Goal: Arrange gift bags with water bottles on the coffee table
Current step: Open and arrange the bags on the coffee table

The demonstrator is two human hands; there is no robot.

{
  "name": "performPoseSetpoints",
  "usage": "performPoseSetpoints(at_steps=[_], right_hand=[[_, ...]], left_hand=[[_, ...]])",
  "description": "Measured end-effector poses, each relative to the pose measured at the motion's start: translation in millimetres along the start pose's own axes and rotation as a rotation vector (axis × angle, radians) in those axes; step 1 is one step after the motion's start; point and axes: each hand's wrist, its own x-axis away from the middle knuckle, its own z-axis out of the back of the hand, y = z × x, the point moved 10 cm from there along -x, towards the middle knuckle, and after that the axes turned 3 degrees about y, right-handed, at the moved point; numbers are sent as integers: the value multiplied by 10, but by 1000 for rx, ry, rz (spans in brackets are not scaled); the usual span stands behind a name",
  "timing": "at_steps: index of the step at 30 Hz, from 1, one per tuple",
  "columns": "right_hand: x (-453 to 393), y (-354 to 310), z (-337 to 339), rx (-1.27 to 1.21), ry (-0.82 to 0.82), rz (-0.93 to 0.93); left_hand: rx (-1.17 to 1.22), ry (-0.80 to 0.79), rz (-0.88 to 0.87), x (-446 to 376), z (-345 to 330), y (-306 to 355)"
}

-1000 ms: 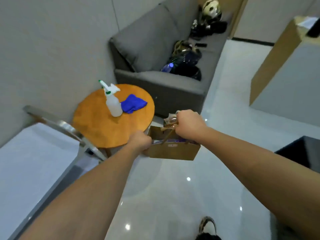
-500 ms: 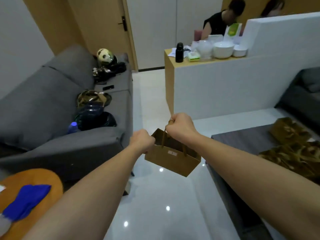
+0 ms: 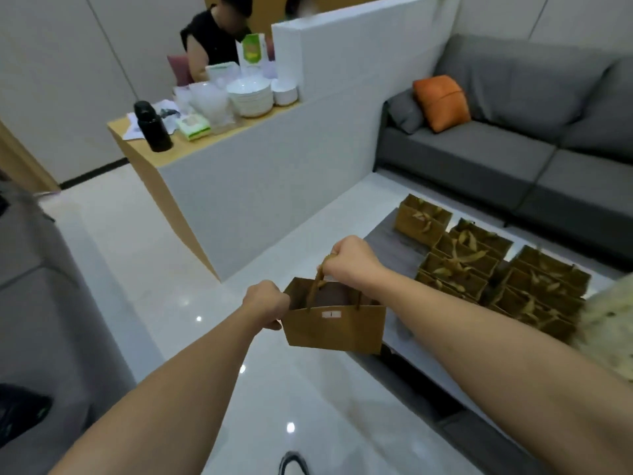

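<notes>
A brown paper gift bag hangs in the air over the white floor, just left of the near corner of the dark coffee table. The right hand is fisted around the bag's cord handles above its open top. The left hand grips the bag's left edge, fingers curled over the rim. A small white label sits on the near face of the bag; its writing is too small to read. What is inside the bag cannot be made out.

On the table, to the right, many similar brown bags stand close together in rows. Beyond the table is a grey sofa with an orange cushion. Far left, a counter carries a black flask, stacked white plates and a green and white card whose print is unreadable. A seated person is behind the counter.
</notes>
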Motion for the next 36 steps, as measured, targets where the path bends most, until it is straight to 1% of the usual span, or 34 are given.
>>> performPoseSetpoints(at_steps=[2, 5, 8, 11, 16, 18, 21, 26, 30, 36], right_hand=[[-246, 61, 125, -77, 71, -62], [-544, 147, 313, -136, 152, -100], [-900, 319, 466, -166, 204, -149], [-1355, 511, 600, -153, 261, -165], [-2267, 912, 757, 0, 211, -181], [-2592, 1133, 820, 52, 184, -231], [-2986, 1492, 880, 61, 139, -325], [-3552, 2040, 1160, 50, 150, -371], [-3913, 2440, 1318, 38, 160, -399], [-4305, 2932, 1323, 27, 166, -502]], left_hand=[[-4, -53, -57, -308, -12, 234], [-51, -94, -135, -655, -47, 616], [-112, -117, -202, -975, -167, 1003], [-155, -139, -232, -1401, -339, 1392], [-220, -186, -267, -2184, -793, 2059], [-282, -218, -278, -2423, -1018, 2310], [-345, -297, -280, -2719, -1388, 2670], [-326, -355, -360, -3109, -1914, 3319], [-376, -454, -401, -3286, -2300, 3653], [-425, -491, -379, -3525, -2553, 3793]])
